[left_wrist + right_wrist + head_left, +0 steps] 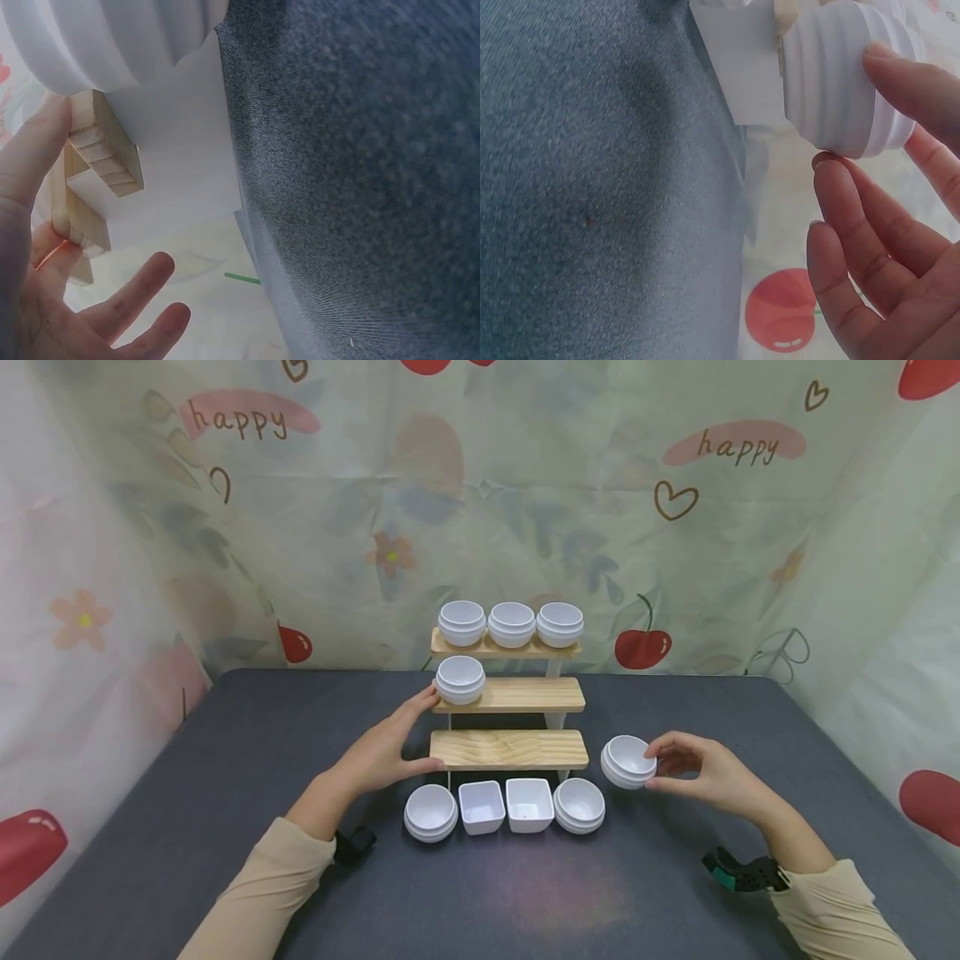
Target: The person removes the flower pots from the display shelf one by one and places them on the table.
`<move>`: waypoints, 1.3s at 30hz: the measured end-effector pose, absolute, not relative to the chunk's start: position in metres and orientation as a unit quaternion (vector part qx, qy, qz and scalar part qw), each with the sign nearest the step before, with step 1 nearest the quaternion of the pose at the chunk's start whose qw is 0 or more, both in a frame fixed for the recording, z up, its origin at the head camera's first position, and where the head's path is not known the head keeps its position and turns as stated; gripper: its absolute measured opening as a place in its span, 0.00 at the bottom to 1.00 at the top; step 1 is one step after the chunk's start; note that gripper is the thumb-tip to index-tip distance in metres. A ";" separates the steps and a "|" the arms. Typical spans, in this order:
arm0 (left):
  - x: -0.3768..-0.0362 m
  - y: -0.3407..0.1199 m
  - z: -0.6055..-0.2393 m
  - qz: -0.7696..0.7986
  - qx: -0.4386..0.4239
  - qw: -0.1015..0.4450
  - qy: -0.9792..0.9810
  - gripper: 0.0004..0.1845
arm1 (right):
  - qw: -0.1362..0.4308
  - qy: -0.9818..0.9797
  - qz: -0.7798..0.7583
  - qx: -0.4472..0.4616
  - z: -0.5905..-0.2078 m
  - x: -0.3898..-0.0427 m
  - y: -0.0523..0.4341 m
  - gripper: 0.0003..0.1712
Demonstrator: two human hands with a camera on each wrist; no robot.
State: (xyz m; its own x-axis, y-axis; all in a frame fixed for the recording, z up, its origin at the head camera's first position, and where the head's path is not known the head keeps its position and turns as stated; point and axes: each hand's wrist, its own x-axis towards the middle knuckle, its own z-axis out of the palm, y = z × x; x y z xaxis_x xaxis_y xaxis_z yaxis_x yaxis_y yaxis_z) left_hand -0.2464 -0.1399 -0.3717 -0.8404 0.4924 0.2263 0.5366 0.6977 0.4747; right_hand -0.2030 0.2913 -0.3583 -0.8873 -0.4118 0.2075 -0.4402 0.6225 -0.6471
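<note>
A ribbed white bowl (pixel 628 762) is pinched by the right hand (pixel 701 772), just right of the stepped wooden shelf (pixel 508 749), above the worktop (pixel 225 793). The shelf's left end is touched by the spread left hand (pixel 386 747); four bowls sit on upper steps.

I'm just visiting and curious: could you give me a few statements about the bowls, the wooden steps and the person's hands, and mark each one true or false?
1. The right hand holds a round white bowl beside the wooden steps. True.
2. The top step carries four bowls. False: it carries three round bowls.
3. The left hand rests against the left end of the steps, fingers straight. True.
4. The middle step is full of bowls. False: only one round bowl stands there, at its left end.
5. Four dishes stand on the table in front of the steps, two of them square. True.
</note>
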 end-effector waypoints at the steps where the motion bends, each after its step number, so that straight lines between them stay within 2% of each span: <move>1: -0.246 -0.140 -0.371 -0.272 -0.279 0.040 -0.920 0.51 | 0.017 -0.900 0.366 0.237 -0.359 -0.203 0.292 0.18; 12: -0.245 -0.140 -0.371 -0.273 -0.280 0.036 -0.919 0.51 | -0.004 -0.885 0.382 0.268 -0.369 -0.205 0.297 0.16; 39: -0.245 -0.140 -0.371 -0.277 -0.274 0.031 -0.920 0.52 | -0.055 -0.887 0.362 0.280 -0.371 -0.204 0.303 0.15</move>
State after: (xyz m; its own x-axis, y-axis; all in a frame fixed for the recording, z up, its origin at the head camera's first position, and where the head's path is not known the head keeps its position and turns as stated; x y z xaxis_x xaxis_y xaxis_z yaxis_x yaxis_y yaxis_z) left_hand -0.2449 -0.1398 -0.3707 -0.8476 0.4878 0.2090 0.5220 0.6959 0.4931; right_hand -0.2043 0.3029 -0.3705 -0.8370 -0.5371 0.1051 -0.4573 0.5809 -0.6734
